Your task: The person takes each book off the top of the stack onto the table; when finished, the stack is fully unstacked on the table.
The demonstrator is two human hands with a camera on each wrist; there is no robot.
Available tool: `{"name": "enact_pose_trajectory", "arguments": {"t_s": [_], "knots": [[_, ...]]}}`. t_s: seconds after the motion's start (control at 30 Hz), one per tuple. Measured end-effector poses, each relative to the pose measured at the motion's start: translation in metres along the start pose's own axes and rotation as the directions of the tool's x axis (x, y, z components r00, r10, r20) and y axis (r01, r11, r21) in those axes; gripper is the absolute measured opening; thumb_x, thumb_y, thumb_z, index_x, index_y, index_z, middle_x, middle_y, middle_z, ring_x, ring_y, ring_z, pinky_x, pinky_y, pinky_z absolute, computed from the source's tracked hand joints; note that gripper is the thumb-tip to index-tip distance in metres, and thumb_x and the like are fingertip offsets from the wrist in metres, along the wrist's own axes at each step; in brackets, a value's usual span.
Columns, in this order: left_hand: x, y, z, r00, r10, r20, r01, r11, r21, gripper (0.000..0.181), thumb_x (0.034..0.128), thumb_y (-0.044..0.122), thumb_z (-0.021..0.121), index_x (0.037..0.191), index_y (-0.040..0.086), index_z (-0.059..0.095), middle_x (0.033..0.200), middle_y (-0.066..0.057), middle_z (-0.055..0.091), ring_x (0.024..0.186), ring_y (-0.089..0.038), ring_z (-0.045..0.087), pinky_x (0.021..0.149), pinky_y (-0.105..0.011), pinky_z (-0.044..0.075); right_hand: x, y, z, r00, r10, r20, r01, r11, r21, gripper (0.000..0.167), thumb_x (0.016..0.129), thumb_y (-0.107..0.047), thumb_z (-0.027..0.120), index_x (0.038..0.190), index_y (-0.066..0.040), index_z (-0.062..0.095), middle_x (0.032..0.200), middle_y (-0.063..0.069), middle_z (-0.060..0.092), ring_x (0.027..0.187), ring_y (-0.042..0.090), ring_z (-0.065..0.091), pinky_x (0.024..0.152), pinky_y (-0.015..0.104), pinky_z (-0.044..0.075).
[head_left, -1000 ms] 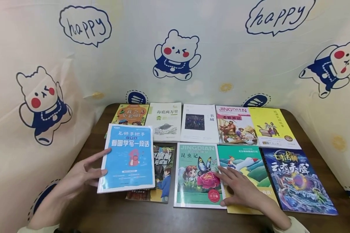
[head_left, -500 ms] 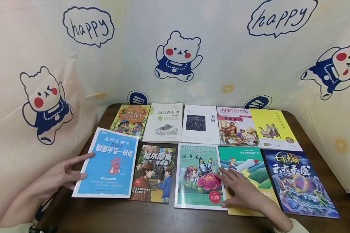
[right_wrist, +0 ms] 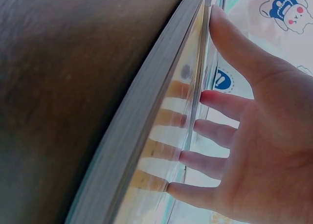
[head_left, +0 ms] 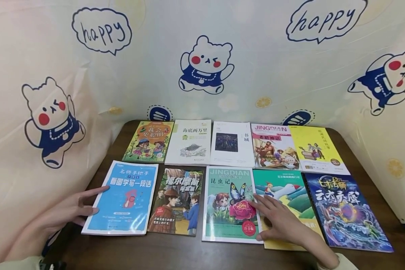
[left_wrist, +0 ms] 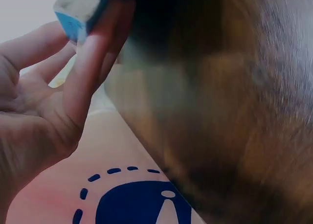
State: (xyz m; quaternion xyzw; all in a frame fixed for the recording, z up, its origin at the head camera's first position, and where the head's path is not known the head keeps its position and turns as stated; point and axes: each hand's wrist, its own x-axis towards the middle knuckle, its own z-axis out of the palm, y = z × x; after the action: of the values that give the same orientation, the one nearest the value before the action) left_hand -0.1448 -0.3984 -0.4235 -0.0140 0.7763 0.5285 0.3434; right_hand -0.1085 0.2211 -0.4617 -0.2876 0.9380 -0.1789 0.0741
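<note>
At the left of the front row, a blue book (head_left: 126, 198) lies low over the table, slightly turned. My left hand (head_left: 65, 208) grips its left edge; in the left wrist view, the fingers and thumb hold a blue-white corner of the book (left_wrist: 80, 13). My right hand (head_left: 278, 215) has its fingers spread, with tips at the right edge of the green butterfly-cover book (head_left: 219, 225). It reaches over the green-and-yellow goose-cover book (head_left: 293, 187). In the right wrist view the extended fingers of the right hand (right_wrist: 264, 121) touch a glossy cover.
A dark cartoon-cover book (head_left: 175, 202) lies beside the blue one, and a purple-blue book (head_left: 351, 213) at the right end. Several more books, including a yellow one (head_left: 317, 146), form the back row on the brown table (head_left: 175, 255). A printed cloth (head_left: 148, 75) hangs behind.
My left hand has carried the blue book left and down, off the dark cartoon-cover book and the orange-green book behind it, which now show fully. The right hand has stayed put.
</note>
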Motion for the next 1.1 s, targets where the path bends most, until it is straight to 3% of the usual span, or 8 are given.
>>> {"name": "enact_pose_trajectory", "arguments": {"t_s": [0.2,0.37,0.53,0.63,0.83,0.9,0.97,1.1], "knots": [[0.009,0.004,0.002,0.994,-0.046,-0.095,0.062,0.983,0.175,0.084,0.0880,0.016,0.068,0.153,0.007,0.016,0.137,-0.039,0.024,0.088,-0.030,0.063,0.073,-0.044,0.056,0.000,0.000,0.000,1.000,0.006,0.012,-0.006,1.000,0.003,0.094,0.070,-0.065,0.072,0.147,-0.018,0.043,0.151,0.015,0.036,0.133,0.047,0.033,0.097,0.068,0.033],[0.019,0.014,0.002,0.989,-0.035,-0.143,0.083,0.935,0.344,0.082,0.0847,0.015,0.071,0.152,0.009,0.025,0.137,-0.037,0.027,0.087,-0.026,0.059,0.069,-0.042,0.055,0.000,0.001,0.000,1.000,0.005,0.005,-0.005,1.000,-0.001,0.094,0.070,-0.064,0.072,0.147,-0.018,0.042,0.151,0.015,0.036,0.132,0.047,0.034,0.096,0.068,0.034],[0.024,0.017,0.001,0.989,-0.024,-0.147,0.087,0.893,0.442,0.081,0.0841,0.015,0.072,0.151,0.008,0.028,0.137,-0.038,0.028,0.091,-0.029,0.055,0.065,-0.042,0.054,0.001,0.000,0.000,1.000,0.011,0.015,-0.011,1.000,0.007,0.094,0.070,-0.064,0.072,0.147,-0.018,0.042,0.152,0.014,0.035,0.133,0.046,0.033,0.097,0.068,0.034],[0.026,0.017,0.002,0.989,0.010,-0.148,0.069,0.853,0.518,0.080,0.0840,0.017,0.073,0.150,0.006,0.030,0.136,-0.038,0.030,0.096,-0.034,0.052,0.069,-0.044,0.053,0.001,0.000,0.000,1.000,0.015,0.018,-0.015,1.000,0.005,0.094,0.070,-0.064,0.072,0.147,-0.018,0.043,0.152,0.014,0.035,0.133,0.046,0.033,0.097,0.068,0.033],[0.029,0.017,0.011,0.976,0.137,-0.169,0.023,0.709,0.705,0.081,0.0789,0.017,0.077,0.145,-0.004,0.035,0.128,-0.036,0.032,0.105,-0.046,0.043,0.084,-0.059,0.045,0.002,0.001,0.000,1.000,0.017,0.015,-0.017,1.000,0.001,0.094,0.070,-0.064,0.073,0.146,-0.018,0.043,0.152,0.014,0.036,0.133,0.046,0.033,0.097,0.068,0.033],[0.029,0.019,0.016,0.969,0.162,-0.187,0.029,0.675,0.737,0.082,0.0765,0.016,0.079,0.143,-0.006,0.036,0.127,-0.036,0.031,0.104,-0.049,0.042,0.084,-0.060,0.047,0.002,0.001,0.001,1.000,0.015,0.013,-0.015,1.000,0.002,0.094,0.070,-0.064,0.072,0.146,-0.018,0.043,0.151,0.014,0.036,0.133,0.046,0.033,0.097,0.068,0.033],[0.029,0.021,0.020,0.965,0.166,-0.206,0.046,0.662,0.748,0.084,0.0750,0.015,0.081,0.143,-0.007,0.036,0.128,-0.037,0.029,0.105,-0.052,0.041,0.085,-0.061,0.046,0.002,0.002,0.001,1.000,0.014,0.010,-0.014,1.000,0.003,0.094,0.070,-0.065,0.072,0.146,-0.018,0.043,0.151,0.014,0.036,0.133,0.046,0.033,0.097,0.068,0.033],[0.028,0.023,0.025,0.961,0.164,-0.221,0.057,0.668,0.742,0.085,0.0746,0.016,0.081,0.143,-0.008,0.035,0.130,-0.037,0.025,0.109,-0.055,0.037,0.087,-0.064,0.043,0.001,0.002,0.002,1.000,0.011,0.008,-0.011,1.000,0.003,0.094,0.070,-0.065,0.072,0.147,-0.018,0.042,0.152,0.014,0.036,0.133,0.046,0.033,0.097,0.069,0.033]]}}
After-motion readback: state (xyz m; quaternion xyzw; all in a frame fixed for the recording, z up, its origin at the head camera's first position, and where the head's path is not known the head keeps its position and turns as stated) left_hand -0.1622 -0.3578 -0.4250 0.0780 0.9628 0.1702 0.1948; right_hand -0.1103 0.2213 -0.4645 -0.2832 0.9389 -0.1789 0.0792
